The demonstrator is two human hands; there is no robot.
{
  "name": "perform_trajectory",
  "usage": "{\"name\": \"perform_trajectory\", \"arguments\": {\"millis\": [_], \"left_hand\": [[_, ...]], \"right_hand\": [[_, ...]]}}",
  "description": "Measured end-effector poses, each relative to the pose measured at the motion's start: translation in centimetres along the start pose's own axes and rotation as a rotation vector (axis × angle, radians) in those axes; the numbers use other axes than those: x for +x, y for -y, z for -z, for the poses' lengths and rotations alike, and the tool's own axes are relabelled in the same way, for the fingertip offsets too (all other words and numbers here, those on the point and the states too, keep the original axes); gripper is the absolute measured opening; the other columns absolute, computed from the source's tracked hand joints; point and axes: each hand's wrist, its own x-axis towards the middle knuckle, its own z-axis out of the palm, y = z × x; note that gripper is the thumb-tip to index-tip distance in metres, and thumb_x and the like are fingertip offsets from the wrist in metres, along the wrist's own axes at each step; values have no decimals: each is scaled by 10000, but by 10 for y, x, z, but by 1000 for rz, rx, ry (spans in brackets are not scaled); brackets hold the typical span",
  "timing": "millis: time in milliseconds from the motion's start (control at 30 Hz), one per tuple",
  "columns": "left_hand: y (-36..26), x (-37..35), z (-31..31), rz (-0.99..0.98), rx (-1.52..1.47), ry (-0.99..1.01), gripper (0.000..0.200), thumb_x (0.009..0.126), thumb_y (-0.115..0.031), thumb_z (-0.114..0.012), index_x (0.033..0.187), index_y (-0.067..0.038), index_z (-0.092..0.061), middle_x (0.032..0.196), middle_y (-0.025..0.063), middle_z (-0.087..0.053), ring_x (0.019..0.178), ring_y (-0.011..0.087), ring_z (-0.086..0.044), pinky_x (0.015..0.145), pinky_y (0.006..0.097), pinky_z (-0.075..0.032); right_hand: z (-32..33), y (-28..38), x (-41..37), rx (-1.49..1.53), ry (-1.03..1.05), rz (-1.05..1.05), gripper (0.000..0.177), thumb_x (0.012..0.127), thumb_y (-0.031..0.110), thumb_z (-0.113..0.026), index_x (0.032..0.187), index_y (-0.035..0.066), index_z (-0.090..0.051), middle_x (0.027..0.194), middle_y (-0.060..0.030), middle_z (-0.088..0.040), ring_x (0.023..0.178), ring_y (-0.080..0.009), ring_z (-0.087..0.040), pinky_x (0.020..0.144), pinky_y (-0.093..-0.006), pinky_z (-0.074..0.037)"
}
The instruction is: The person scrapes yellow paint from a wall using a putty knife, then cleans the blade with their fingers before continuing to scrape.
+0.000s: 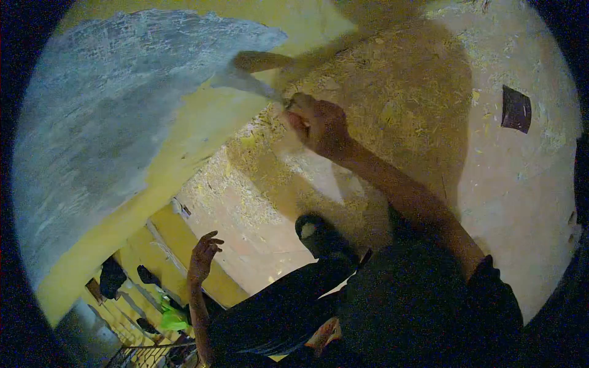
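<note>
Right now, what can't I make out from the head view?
Handle of the flat blade: head view, hidden inside the grip of the right hand.
Upper arm above the left hand: head view, cut off by the bottom edge.
What the dark item is: head view, lost in dimness.
What the green thing is: head view, too small and grainy.

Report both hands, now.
Left hand: open, nothing seen in its grip.
Right hand: closed, holding a scraper.
</note>
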Motion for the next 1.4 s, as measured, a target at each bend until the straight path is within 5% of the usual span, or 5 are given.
{"name": "perform_trajectory", "arguments": {"millis": [433, 567, 800, 1100, 1400], "left_hand": [[7, -3, -2, 11, 27, 4, 406, 890, -282, -498, 1194, -17, -454, 950, 114, -601, 806, 164, -556, 751, 302, -469], [4, -4, -6, 3, 82, 51, 421, 889, -304, -496, 1200, -25, -450, 957, 111, -602, 792, 156, -550, 744, 296, -464], [7, -5, -3, 4, 54, 14, 414, 892, -301, -493, 1201, -29, -450, 950, 108, -600, 795, 157, -549, 745, 288, -461], [18, -10, -4, 0, -81, -2, 387, 896, -278, -490, 1186, -22, -459, 952, 106, -597, 796, 157, -549, 750, 298, -467], [6, -11, -6, -10, -27, 4, 374, 893, -252, -498, 1184, -20, -459, 973, 101, -592, 821, 156, -548, 764, 297, -460]], "right_hand": [[-1, -4, -7, 8, 83, -205, 219, 796, 269, -608, 882, 77, -547, 638, -96, -591, 522, -284, -578, 475, -374, -462], [0, 24, 8, 12, 151, -99, 206, 813, 328, -563, 874, 132, -581, 764, -86, -606, 543, -284, -584, 498, -406, -486], [42, -16, 17, -116, -74, 136, 205, 784, 356, -590, 896, 188, -625, 659, -45, -610, 565, -249, -592, 508, -382, -474], [67, 29, 52, -370, 40, 309, 221, 769, 347, -592, 853, 143, -593, 570, -54, -544, 494, -254, -556, 435, -396, -443], [68, 44, 61, -439, 106, 93, 225, 792, 309, -523, 700, 104, -543, 505, -105, -507, 473, -283, -550, 422, -405, -441]]}}
